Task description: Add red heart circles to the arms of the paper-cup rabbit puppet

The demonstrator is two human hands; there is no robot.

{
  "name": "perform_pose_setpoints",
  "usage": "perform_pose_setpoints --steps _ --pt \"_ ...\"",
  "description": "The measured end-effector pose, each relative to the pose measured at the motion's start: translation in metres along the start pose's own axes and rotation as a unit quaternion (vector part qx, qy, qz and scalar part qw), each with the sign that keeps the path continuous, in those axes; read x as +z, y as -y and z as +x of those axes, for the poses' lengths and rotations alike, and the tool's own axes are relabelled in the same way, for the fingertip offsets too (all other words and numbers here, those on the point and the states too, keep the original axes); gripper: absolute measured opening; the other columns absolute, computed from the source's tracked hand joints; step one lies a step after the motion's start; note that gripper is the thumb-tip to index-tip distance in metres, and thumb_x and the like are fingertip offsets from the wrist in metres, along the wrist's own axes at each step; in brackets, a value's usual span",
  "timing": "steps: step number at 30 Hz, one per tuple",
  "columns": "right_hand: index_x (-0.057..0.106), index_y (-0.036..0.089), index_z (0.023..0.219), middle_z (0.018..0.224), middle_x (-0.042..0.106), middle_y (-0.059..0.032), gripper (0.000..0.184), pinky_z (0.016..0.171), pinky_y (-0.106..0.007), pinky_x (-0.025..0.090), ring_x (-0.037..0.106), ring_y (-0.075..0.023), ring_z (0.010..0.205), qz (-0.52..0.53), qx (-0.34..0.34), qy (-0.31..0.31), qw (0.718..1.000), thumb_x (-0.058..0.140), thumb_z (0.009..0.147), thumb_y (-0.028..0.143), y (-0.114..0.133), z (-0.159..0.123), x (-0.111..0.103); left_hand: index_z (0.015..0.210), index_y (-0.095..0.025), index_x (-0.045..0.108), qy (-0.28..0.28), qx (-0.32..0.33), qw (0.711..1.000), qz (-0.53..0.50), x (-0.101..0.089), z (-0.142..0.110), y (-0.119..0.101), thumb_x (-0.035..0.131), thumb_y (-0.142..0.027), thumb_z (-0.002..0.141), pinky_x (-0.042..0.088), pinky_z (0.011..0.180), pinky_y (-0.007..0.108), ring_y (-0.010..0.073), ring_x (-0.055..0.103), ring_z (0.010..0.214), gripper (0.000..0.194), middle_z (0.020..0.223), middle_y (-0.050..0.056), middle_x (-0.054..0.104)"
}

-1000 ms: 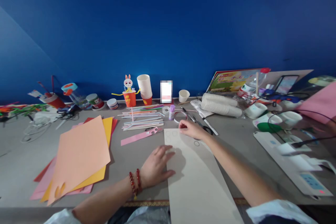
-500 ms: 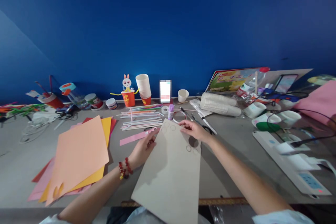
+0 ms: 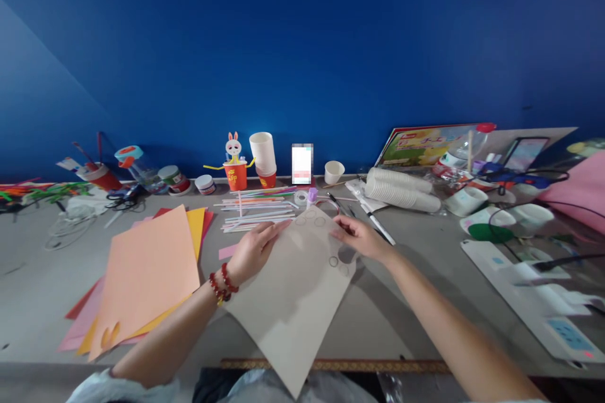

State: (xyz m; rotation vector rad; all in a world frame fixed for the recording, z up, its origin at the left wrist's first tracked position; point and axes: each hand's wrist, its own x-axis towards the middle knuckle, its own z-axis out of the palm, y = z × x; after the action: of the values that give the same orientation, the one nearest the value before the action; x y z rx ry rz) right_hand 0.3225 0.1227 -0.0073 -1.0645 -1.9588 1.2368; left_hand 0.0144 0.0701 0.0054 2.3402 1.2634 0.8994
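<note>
A large off-white sheet of paper (image 3: pixel 283 302) lies tilted in front of me, one corner pointing down past the table's front edge. Small drawn circles mark its far end, and a round cut-out breaks its right side. My left hand (image 3: pixel 255 249), with red bead bracelets at the wrist, grips the sheet's upper left edge with its fingers together. Closed on the upper right edge near the cut-out is my right hand (image 3: pixel 362 236). Just beyond the sheet stands a purple-capped glue stick (image 3: pixel 312 196), partly hidden.
Coloured paper (image 3: pixel 151 271) is piled on the left. Straws (image 3: pixel 259 214), a rabbit figure in a red cup (image 3: pixel 235 175) and stacked cups (image 3: pixel 263 154) stand behind. More cups (image 3: pixel 401 192), a black-and-white pen (image 3: pixel 378 223) and a power strip (image 3: pixel 515 302) are on the right.
The sheet has turned clockwise, its near corner swinging left. My left hand has shifted up onto the sheet's edge, while my right hand keeps hold. The whole view has shifted slightly.
</note>
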Motion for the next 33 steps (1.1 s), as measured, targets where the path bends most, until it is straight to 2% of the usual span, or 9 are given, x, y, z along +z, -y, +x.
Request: perform_pose_setpoints --steps 5,8,12,15,20,25,29,33 --pt "0.065 0.023 0.1 0.089 0.069 -0.0013 0.03 0.069 -0.027 0.048 0.062 -0.0193 0.08 0.033 0.014 -0.024 0.999 0.062 0.089 0.05 -0.001 -0.002 0.004 0.147 -0.026 0.041 0.026 0.01 0.999 0.019 -0.012 0.004 -0.003 0.04 -0.025 0.1 0.052 0.092 0.035 0.0226 0.064 0.107 0.047 0.123 0.01 0.065" --pt "0.065 0.023 0.101 0.093 0.071 -0.0022 0.033 0.072 -0.029 0.05 0.064 -0.021 0.083 0.083 0.036 -0.044 0.995 0.065 0.086 0.052 0.001 -0.008 0.005 0.148 -0.027 0.037 0.047 -0.029 0.998 -0.015 -0.027 0.003 0.003 0.05 -0.032 0.096 0.055 0.084 0.033 0.0196 0.067 0.093 0.054 0.117 0.008 0.067" --pt "0.066 0.023 0.101 0.096 0.073 -0.0041 0.035 0.079 -0.033 0.052 0.067 -0.0233 0.088 0.155 0.07 -0.089 0.981 0.07 0.081 0.052 0.002 -0.018 0.007 0.134 -0.024 0.054 0.085 -0.116 0.985 -0.093 -0.055 -0.006 0.027 0.054 -0.042 0.093 0.055 0.074 0.028 0.0169 0.066 0.084 0.044 0.107 0.006 0.07" --pt "0.066 0.023 0.101 0.097 0.074 -0.0045 0.035 0.084 -0.035 0.052 0.068 -0.0237 0.09 0.203 0.081 -0.103 0.97 0.074 0.079 0.049 -0.002 -0.023 0.013 0.13 -0.02 0.057 0.087 -0.164 0.967 -0.172 -0.067 -0.016 0.042 0.055 -0.045 0.092 0.052 0.063 0.024 0.0142 0.062 0.071 0.046 0.091 0.004 0.069" --pt "0.066 0.022 0.103 0.097 0.075 -0.0047 0.034 0.083 -0.037 0.053 0.07 -0.0239 0.088 0.23 0.097 -0.095 0.964 0.073 0.08 0.047 -0.008 -0.024 0.024 0.117 -0.019 0.067 0.088 -0.189 0.963 -0.168 -0.067 -0.026 0.042 0.055 -0.046 0.092 0.046 0.06 0.021 0.013 0.057 0.068 0.039 0.081 0.003 0.065" --pt "0.066 0.023 0.101 0.097 0.076 -0.0045 0.031 0.082 -0.037 0.053 0.07 -0.0238 0.087 0.245 0.103 -0.083 0.96 0.073 0.081 0.046 -0.003 -0.028 0.029 0.113 -0.022 0.07 0.089 -0.187 0.963 -0.171 -0.068 -0.031 0.033 0.053 -0.046 0.094 0.05 0.068 0.023 0.0172 0.063 0.082 0.035 0.1 0.005 0.07" --pt "0.066 0.022 0.099 0.094 0.076 -0.0046 0.032 0.082 -0.037 0.053 0.07 -0.0243 0.086 0.239 0.113 -0.07 0.962 0.073 0.08 0.048 0.0 -0.036 0.031 0.114 -0.02 0.068 0.125 -0.203 0.956 -0.172 -0.068 -0.038 0.036 0.054 -0.045 0.094 0.049 0.066 0.023 0.017 0.063 0.078 0.036 0.092 0.004 0.07" --pt "0.064 0.02 0.094 0.091 0.074 -0.0039 0.033 0.081 -0.035 0.052 0.069 -0.024 0.087 0.206 0.129 -0.052 0.969 0.073 0.08 0.049 0.0 -0.046 0.032 0.11 -0.02 0.07 0.171 -0.185 0.957 -0.142 -0.062 -0.044 0.036 0.051 -0.042 0.094 0.049 0.071 0.023 0.0173 0.062 0.083 0.033 0.097 0.004 0.071"
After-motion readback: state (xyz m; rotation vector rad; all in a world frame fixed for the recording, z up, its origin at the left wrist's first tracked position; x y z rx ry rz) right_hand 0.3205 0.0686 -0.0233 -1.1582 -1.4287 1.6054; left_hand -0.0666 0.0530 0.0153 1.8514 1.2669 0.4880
